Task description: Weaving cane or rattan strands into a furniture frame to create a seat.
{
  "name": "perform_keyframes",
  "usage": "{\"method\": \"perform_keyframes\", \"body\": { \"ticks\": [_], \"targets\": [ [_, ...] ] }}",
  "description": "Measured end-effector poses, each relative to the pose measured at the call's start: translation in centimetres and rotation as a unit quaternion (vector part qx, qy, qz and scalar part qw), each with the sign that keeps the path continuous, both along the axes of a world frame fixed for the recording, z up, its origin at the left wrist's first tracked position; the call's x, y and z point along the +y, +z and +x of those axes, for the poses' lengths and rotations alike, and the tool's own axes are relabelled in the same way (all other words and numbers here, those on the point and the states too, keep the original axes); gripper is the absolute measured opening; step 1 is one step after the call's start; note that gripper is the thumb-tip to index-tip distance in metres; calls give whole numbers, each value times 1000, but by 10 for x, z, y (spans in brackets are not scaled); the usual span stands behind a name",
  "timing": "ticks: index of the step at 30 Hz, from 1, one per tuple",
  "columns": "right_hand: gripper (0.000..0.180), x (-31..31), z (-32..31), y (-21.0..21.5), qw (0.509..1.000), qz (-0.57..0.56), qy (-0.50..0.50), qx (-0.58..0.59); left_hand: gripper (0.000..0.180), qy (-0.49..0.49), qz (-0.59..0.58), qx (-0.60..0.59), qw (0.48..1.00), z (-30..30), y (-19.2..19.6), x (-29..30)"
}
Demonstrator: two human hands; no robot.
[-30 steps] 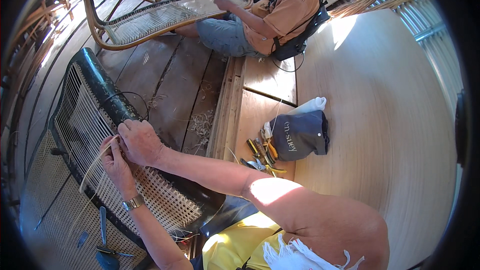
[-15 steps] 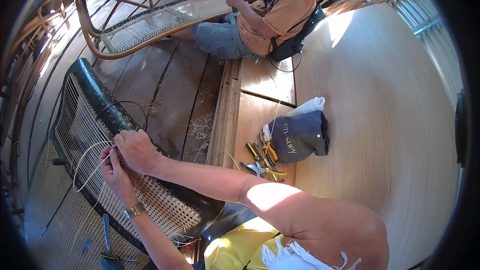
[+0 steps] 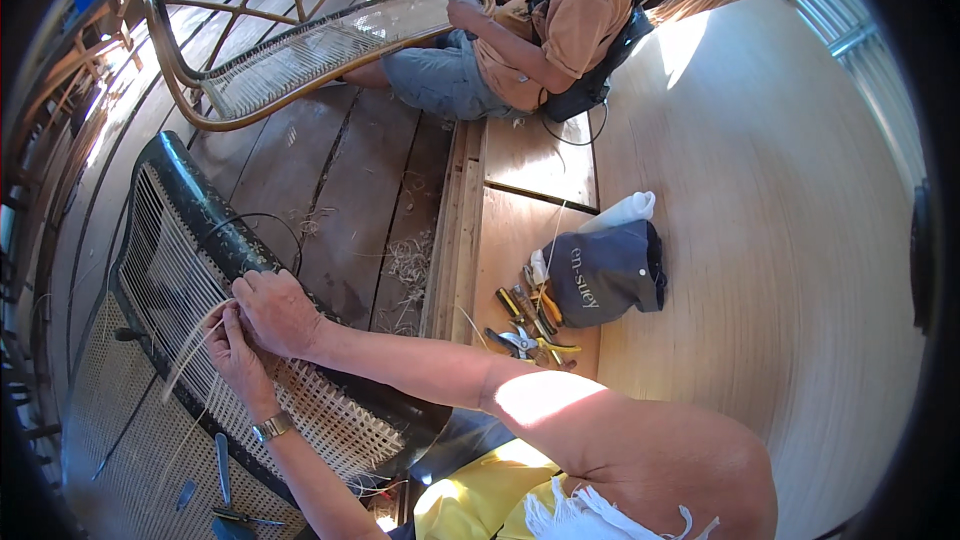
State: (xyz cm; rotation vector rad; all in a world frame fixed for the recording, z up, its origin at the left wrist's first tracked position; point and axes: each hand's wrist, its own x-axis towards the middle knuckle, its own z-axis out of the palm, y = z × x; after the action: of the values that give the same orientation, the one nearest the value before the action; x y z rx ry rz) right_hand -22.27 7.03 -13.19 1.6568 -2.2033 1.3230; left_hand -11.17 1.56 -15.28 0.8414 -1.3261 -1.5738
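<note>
A dark-framed seat panel (image 3: 222,202) with woven cane (image 3: 335,402) lies before me at the left. Its lower part shows an open lattice, while long parallel strands (image 3: 165,222) run bare across the upper part. My right hand (image 3: 277,314) is closed over the strands, its fingers pinching close to the frame. Just below, my left hand (image 3: 238,358), with a watch on its wrist, pinches a pale cane strip (image 3: 183,352) that trails off to the left. The fingertips of both hands nearly meet, and the strip's end between them is hidden.
At my right lie pliers (image 3: 520,342), screwdrivers (image 3: 516,302) and a dark cloth bag (image 3: 607,275) on a wooden surface. An awl-like tool (image 3: 222,470) rests on the cane at lower left. A co-worker (image 3: 575,35) sits ahead beside another cane frame (image 3: 330,45).
The wide loop of cane strip left of my hands has narrowed and swung down. My hands stay at nearly the same spot on the panel. The co-worker's hands have moved apart.
</note>
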Motion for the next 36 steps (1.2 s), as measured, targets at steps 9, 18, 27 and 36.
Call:
{"method": "perform_keyframes", "body": {
  "ticks": [9, 18, 27, 36],
  "targets": [
    [14, -4, -2, -6, 1000, -15, -3, -12, 21, 13, 4, -18, 1000, -4, 4, 3],
    [15, -3, 0, -1, 1000, -12, 13, -7, 22, 9, -8, -14, 1000, 1, 3, 1],
    [14, -2, -5, -5, 1000, -7, 4, 10, 23, 9, -4, -33, 999, -4, 3, 5],
    [12, -7, -4, -11, 999, -33, -6, 4, 27, 39, -59, -144, 987, -5, 14, 5]
  ]
}}
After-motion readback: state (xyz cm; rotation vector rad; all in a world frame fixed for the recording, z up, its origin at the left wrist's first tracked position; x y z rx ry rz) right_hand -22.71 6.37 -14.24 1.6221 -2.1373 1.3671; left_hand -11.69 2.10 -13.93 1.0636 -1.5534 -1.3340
